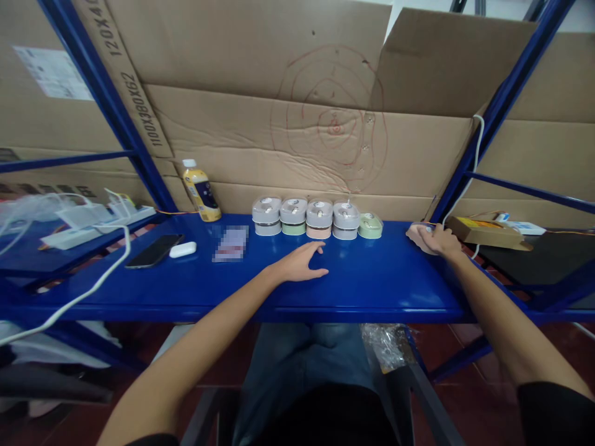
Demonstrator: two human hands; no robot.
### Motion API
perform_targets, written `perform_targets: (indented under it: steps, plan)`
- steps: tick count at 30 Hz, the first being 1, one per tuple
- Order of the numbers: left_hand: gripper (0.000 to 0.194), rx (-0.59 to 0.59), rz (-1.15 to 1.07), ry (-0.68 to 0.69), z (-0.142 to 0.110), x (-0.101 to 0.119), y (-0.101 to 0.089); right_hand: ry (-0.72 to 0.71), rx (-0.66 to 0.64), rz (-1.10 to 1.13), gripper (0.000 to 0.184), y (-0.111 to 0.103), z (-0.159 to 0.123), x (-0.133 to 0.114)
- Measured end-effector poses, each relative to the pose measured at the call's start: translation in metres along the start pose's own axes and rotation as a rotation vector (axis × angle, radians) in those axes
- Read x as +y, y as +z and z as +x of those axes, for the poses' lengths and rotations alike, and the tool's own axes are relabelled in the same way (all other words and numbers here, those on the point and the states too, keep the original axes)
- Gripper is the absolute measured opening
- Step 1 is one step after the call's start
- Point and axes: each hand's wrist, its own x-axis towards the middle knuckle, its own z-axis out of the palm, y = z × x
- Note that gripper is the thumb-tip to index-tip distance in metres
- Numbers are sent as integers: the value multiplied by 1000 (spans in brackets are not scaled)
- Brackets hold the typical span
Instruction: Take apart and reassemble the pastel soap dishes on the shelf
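Left hand splayed wide, right hand curled, can't tell if it's holding anything.
Round lidded pots sit just ahead on the blue steel shelf; one careless bump could topple them.

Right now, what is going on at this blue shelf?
A person is at a glossy blue metal shelf. Their left hand lies open on it, in front of a row of five small round plastic containers with grey, green and peach parts. Their right hand is curled at the shelf's right end, over something too small to tell, beside a brown cardboard box.
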Motion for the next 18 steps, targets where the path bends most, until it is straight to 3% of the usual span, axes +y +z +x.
perform_targets:
  steps: [3, 7, 14, 16, 18]
  plan:
    - [82, 13, -11, 7, 0, 0, -1, 110, 34, 78, 69, 16, 17, -29]
    - [79, 17, -13, -1, -1, 2, -2, 121, 63, 172, 70, 37, 19, -61]
    - [74, 26, -9, 42, 0, -3, 0, -110, 2, 245, 70, 54, 9, -78]
    - [75, 13, 0, 38, 1, -4, -1, -151, 42, 227, 75, 50, 2, -80]
    - [75, 3, 10, 29, 0, -3, -1, -279, 128, 153, 78, 45, -8, -86]
